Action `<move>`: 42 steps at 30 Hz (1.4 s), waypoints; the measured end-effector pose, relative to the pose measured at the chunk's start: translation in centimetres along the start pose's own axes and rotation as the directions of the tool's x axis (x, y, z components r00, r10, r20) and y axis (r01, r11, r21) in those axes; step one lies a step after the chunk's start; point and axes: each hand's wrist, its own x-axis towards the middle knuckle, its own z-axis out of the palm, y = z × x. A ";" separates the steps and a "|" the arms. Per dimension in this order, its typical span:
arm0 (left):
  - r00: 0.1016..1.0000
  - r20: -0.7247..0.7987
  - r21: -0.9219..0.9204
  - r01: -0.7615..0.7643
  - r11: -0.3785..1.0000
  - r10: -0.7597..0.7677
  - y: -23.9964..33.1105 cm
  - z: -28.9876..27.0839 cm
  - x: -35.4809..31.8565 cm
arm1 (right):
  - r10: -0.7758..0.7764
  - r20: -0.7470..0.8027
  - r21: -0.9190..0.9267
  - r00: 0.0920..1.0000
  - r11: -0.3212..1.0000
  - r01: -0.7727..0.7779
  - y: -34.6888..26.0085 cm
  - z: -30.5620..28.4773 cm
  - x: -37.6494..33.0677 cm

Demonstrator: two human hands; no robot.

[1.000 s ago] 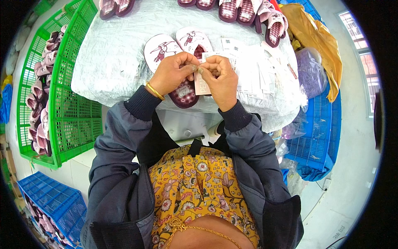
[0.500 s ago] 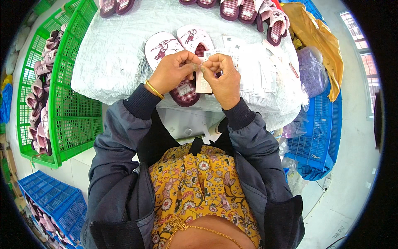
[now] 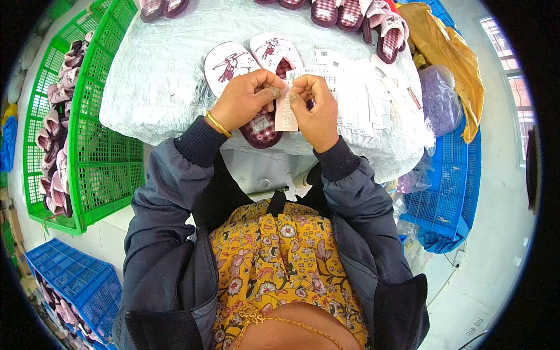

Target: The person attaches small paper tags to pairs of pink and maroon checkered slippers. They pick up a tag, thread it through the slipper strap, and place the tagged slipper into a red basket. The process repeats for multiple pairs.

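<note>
My left hand (image 3: 244, 99) and my right hand (image 3: 316, 108) meet over a white-covered table (image 3: 157, 76), and both pinch a small pale paper tag (image 3: 286, 112) between them. Under the hands lies a dark checked slipper (image 3: 261, 126), partly hidden by my left hand. Just beyond the hands sits a pair of white slippers with a red figure print (image 3: 230, 64), soles up. A gold bangle circles my left wrist. To the right of my right hand a spread of white paper tags (image 3: 356, 93) lies on the table.
A green plastic crate (image 3: 99, 146) at the left holds several pink and dark slippers. Blue crates stand at the lower left (image 3: 70, 280) and at the right (image 3: 449, 181). More checked slippers (image 3: 356, 14) line the table's far edge. A yellow-brown bag (image 3: 449, 52) and clear bags lie at the right.
Both hands have stayed together over the dark slipper, with the fingers shifting slightly on the tag. Nothing else has moved.
</note>
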 end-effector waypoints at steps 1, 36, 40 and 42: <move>1.000 -0.001 0.009 -0.005 1.000 0.005 0.0 0.0 0.0 | 0.000 -0.007 -0.005 1.000 1.000 0.000 0.0 0.0 0.1; 0.997 -0.054 -0.105 -0.066 0.992 0.060 -1.3 0.0 0.1 | -0.473 0.089 -0.377 0.877 0.798 0.469 -0.3 -0.5 1.6; 0.999 -0.030 -0.024 -0.039 0.999 0.038 -1.3 0.0 0.2 | -0.515 0.165 -0.444 0.841 0.722 0.530 -0.2 -0.6 1.7; 0.998 -0.038 0.002 -0.051 0.999 0.051 -1.4 0.1 0.2 | -0.519 0.211 -0.462 0.828 0.694 0.553 -0.2 -0.7 1.7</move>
